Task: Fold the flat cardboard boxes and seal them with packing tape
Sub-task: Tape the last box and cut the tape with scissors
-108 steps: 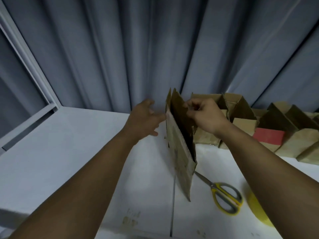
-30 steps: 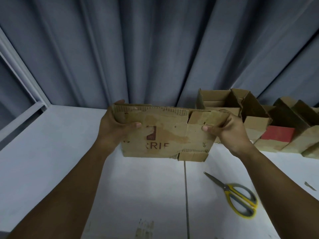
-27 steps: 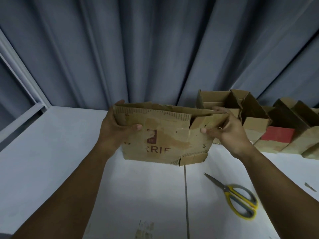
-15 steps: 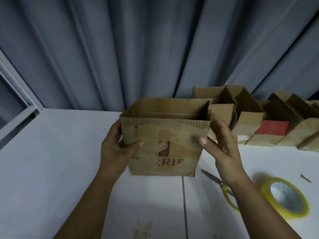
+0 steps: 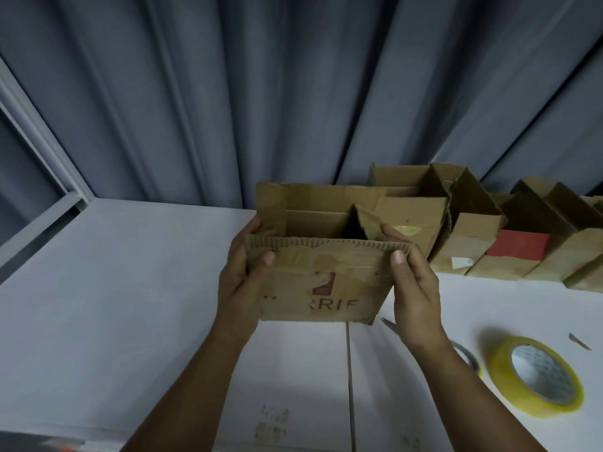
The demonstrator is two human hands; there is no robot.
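Opened from flat since 1 s ago, the box (image 5: 326,282) is held over the table (image 5: 130,305), long axis left-right, ends gripped by left hand (image 5: 241,288) and right hand (image 5: 414,288), w/ tape roll (image 5: 538,376) nearer the right.

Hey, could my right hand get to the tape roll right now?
Probably: the right hand holds the box, but the tape roll lies uncovered on the table beside its forearm.
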